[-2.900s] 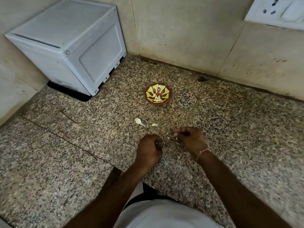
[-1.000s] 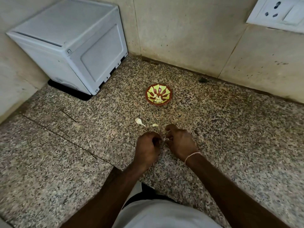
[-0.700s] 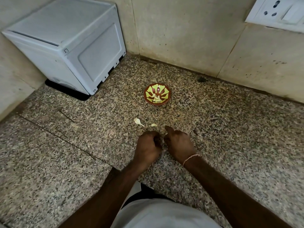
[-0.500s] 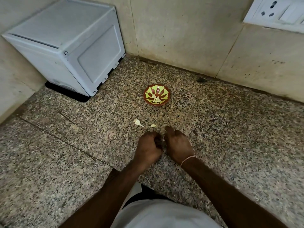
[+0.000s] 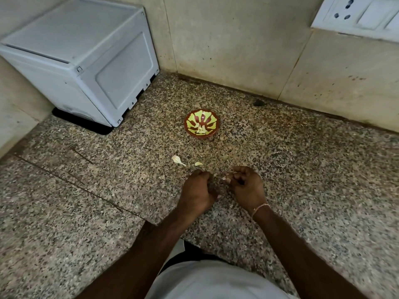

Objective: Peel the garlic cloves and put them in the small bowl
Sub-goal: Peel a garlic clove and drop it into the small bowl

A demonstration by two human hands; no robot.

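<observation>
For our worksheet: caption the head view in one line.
Both hands, left hand and right hand, work a garlic clove near the small bowl.

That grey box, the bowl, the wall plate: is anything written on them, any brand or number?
None can be read.
Grey box: plain panels, no label shows.
Bowl: a green and brown pattern only.
Wall plate: sockets and switches, no markings legible.

Speckled polished stone counter [image 5: 108, 201]; glossy painted bowl [image 5: 190, 132]

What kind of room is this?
Probably a kitchen: a speckled stone counter, a white appliance in the corner, a wall socket, and a small bowl holding peeled garlic.
</observation>
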